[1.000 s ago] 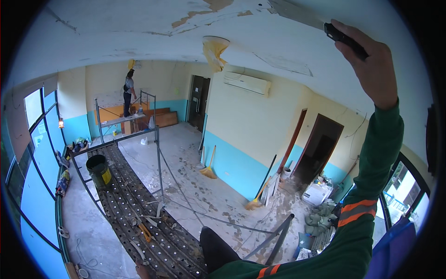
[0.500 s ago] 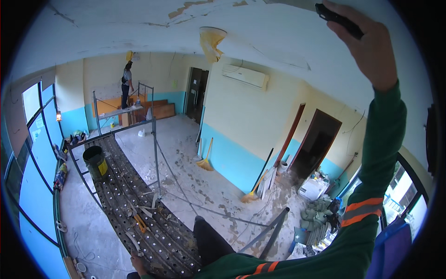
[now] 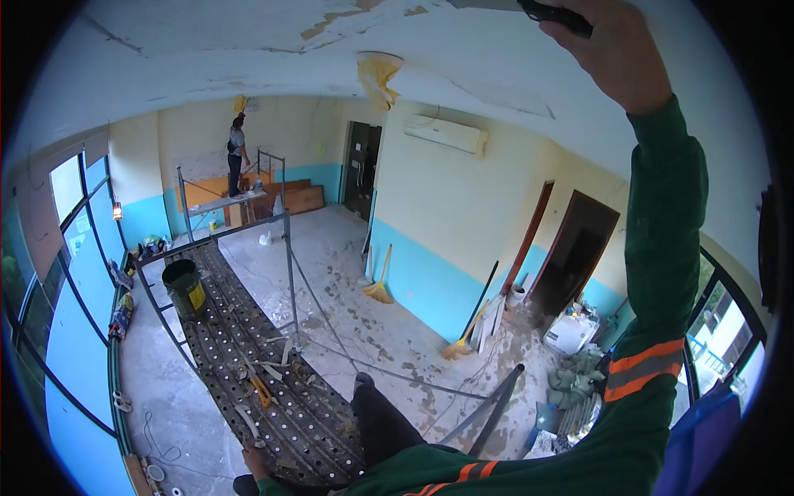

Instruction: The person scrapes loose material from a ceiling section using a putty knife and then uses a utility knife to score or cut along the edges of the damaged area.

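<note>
My right hand [image 3: 616, 54] is raised high against the ceiling, its fingers wrapped round the black handle of a scraper [image 3: 556, 15]. Only part of the pale flat blade shows at the top edge, close to the ceiling surface. Low down, my left hand [image 3: 255, 460] rests at the edge of the perforated metal scaffold platform [image 3: 223, 347]; its fingers are too small and dim to make out. Just beyond it lies a pale curved strip [image 3: 246, 420]. A tool with a yellow-orange handle [image 3: 263, 391] lies farther along, among peeled scraps.
A dark bucket [image 3: 184, 289] stands on the platform's far part. Scaffold rails [image 3: 291, 273] rise beside it. Yellowish material [image 3: 378, 78] hangs from the peeling ceiling [image 3: 463, 50]. Another person [image 3: 236, 153] works on a far scaffold. Brooms [image 3: 380, 281] lean on the wall; sacks [image 3: 575, 376] lie right.
My right hand with the scraper has moved left and up along the ceiling. The room has shifted slightly right and down in view. My left hand stays by the platform edge.
</note>
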